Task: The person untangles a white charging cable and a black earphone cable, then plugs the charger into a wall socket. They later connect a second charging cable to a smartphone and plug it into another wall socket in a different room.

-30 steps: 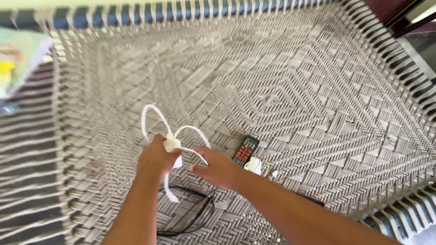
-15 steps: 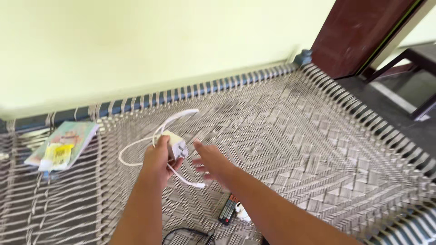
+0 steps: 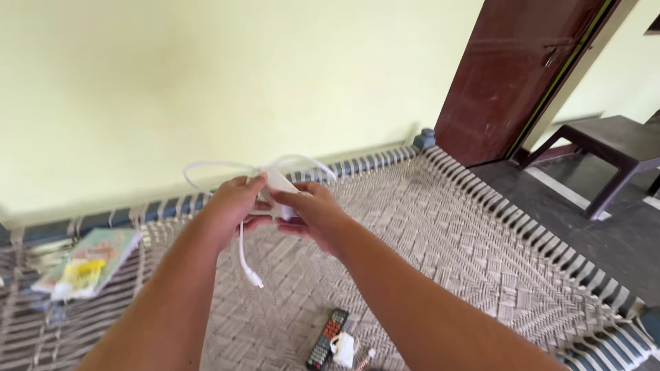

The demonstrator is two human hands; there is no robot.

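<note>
Left hand (image 3: 230, 206): raised above the woven cot, fingers curled round the left side of a white charger block (image 3: 278, 184), which sits at its 3 o'clock.
Right hand (image 3: 313, 214): closed on the same block from the other side, thumb on top; the block lies at its 10 o'clock.
Hands together: meeting in the middle of the view, fingertips touching or nearly so, both clamped on the block.
Charger block: held in the air between the two hands, mostly hidden by the fingers, only its upper face showing.
White cable (image 3: 242, 255): loops rise from the block toward 10 and 2 o'clock; one end hangs down from the left hand toward 6 o'clock, its plug dangling free above the weave.
Woven cot (image 3: 440, 227): pale rope weave with a blue-grey frame, filling the lower view under both arms.
Remote control (image 3: 327, 338): dark with coloured buttons, lying on the weave at 6 o'clock from the hands, well apart.
Small white adapter (image 3: 344, 347): just beside the remote, on its right.
Booklet (image 3: 86, 261): colourful, at 8 o'clock from the hands, near the cot's far-left edge.
Dark door (image 3: 509, 75): at 2 o'clock, beyond the cot's corner.
</note>
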